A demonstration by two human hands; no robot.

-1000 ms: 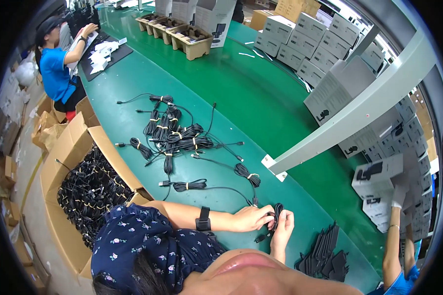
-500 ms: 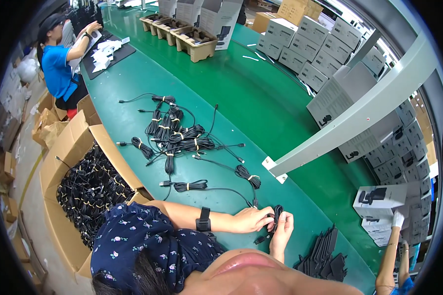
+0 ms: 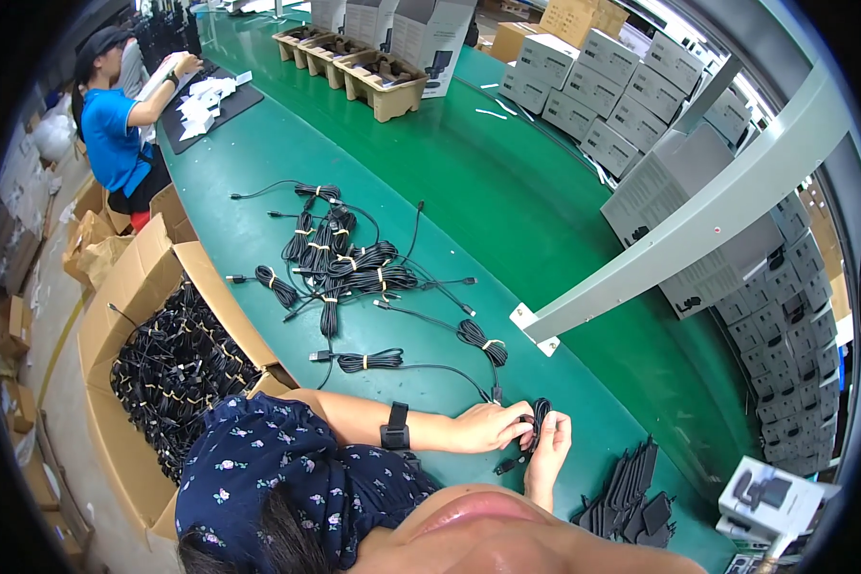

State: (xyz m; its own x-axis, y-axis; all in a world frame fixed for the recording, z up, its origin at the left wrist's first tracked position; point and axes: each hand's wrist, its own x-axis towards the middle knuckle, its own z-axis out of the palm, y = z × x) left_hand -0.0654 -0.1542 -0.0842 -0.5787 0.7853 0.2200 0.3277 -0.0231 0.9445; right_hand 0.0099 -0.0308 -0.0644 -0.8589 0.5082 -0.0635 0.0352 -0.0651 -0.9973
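Observation:
A coiled black cable is held between my two hands over the green table. My left hand, with a black band on its wrist, pinches the coil from the left. My right hand grips the coil from the right, thumb and fingers closed round it. A connector end hangs below my fingers. Just left of my hands lies a cable tied with a pale band. Another tied cable rests farther up. A pile of banded cables spreads beyond them.
An open carton full of banded cables stands at my left. Black flat parts are stacked right of my hands. A grey metal post rises from the table. Another person works at far left; a co-worker holds a white box lower right.
At lower right the co-worker's hand and white box have moved nearer the bottom edge. The person at far left has shifted their hands slightly. My hands and the coil look almost unmoved.

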